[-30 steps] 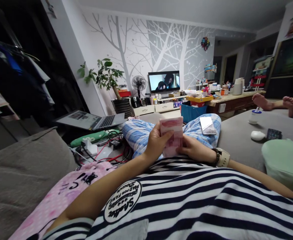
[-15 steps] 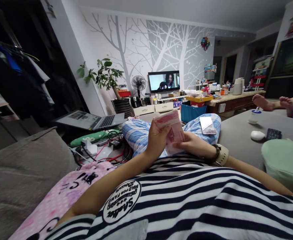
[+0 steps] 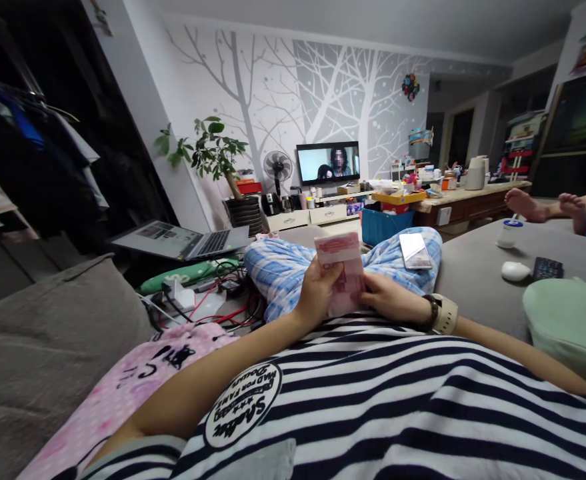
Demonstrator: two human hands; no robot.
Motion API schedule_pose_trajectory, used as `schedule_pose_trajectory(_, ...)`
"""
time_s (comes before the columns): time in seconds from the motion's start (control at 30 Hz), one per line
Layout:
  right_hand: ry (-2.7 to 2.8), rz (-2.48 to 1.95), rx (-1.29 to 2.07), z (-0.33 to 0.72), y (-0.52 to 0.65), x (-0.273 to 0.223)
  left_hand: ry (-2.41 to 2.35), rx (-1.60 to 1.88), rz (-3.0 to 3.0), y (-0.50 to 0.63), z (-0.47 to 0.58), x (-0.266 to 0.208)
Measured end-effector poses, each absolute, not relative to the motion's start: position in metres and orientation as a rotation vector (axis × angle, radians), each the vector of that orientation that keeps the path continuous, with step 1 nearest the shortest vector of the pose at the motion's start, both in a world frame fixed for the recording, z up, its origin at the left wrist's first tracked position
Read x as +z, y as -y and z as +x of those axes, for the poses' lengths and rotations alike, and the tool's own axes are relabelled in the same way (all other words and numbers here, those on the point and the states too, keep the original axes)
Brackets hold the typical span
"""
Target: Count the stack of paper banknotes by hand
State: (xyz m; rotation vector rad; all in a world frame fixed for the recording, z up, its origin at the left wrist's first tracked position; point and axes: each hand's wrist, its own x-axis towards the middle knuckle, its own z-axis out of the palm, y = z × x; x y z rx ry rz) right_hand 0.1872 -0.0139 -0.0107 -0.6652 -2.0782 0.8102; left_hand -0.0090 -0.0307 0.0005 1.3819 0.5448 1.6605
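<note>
A stack of red-pink banknotes stands nearly upright over my lap, its printed face toward me. My left hand is closed round the left edge, thumb lying across the front of the notes. At the lower right edge, my right hand pinches the notes with its thumb and fingers; the fingertips behind are hidden. How many notes there are I cannot tell. A phone lies on the blue checked trousers, over my right knee, beyond the right hand.
To the left are an open laptop, tangled cables and a pink blanket. On the grey seat at right lie a white mouse, a small bottle, a dark remote and a green cushion. Another person's feet rest beyond.
The banknotes have turned more upright and sit slightly lower. Both hands have shifted a little with them, and the right thumb has moved from the front of the notes toward their right edge.
</note>
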Motion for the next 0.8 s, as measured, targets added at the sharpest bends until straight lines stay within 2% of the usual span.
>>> schedule_pose_trajectory(0.33,2.040,-0.663,0.839,0.186,0.012,-0.011,-0.768,1.623,1.588,0.032,-0.023,0.006)
schedule_pose_trajectory(0.4,2.007,-0.653,0.680,0.188,0.013,-0.005,-0.782,1.648,1.750,0.041,-0.029,0.020)
schedule_pose_trajectory(0.57,1.890,-0.585,-0.087,0.207,0.011,0.022,-0.611,1.517,2.178,0.064,-0.045,0.062)
schedule_pose_trajectory(0.67,1.925,-0.554,-0.335,0.221,-0.001,0.032,-0.797,1.537,1.845,0.062,-0.048,0.070)
schedule_pose_trajectory(0.8,2.018,-0.569,-0.468,0.230,-0.021,0.029,-1.041,1.179,1.388,0.054,-0.042,0.065)
